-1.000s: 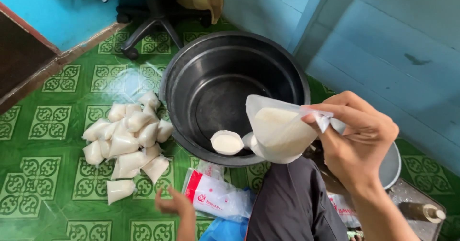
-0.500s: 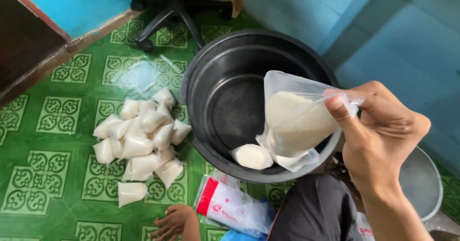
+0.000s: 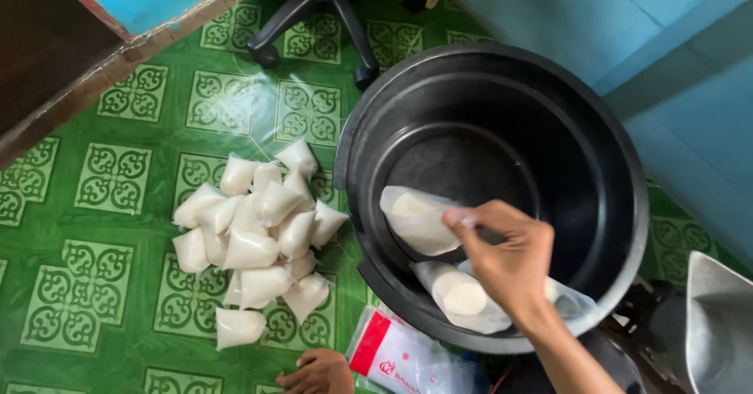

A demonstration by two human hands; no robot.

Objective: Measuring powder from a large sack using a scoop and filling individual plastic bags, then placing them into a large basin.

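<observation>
A small clear bag of white powder [image 3: 420,220] lies low inside the large black basin [image 3: 612,206], toward seven o'clock on the basin floor, with its twisted top pinched between the thumb and fingertips of the right hand [image 3: 506,257]. Half a second ago that same bag was held up in the air above the basin rim, swollen and tilted; now the right hand has come down into the basin and the bag rests against the inner wall. A second filled bag [image 3: 463,296] lies just below it at six o'clock, touching the wall under the wrist, where earlier only one rounded bag showed on the bottom. The basin fills more of the view than before. The left hand [image 3: 318,372] sits at the bottom edge at six o'clock, fingers curled loosely on the green patterned floor [image 3: 118,182], holding nothing, just beside a flat clear packet with a red band [image 3: 400,359], much as it did earlier. At nine o'clock from the basin a heap of tied white bags [image 3: 255,241] lies on the floor, unchanged. The wheeled base of an office chair [image 3: 314,18] stands at twelve o'clock, and a grey metal pan [image 3: 718,323] shows at four o'clock.
</observation>
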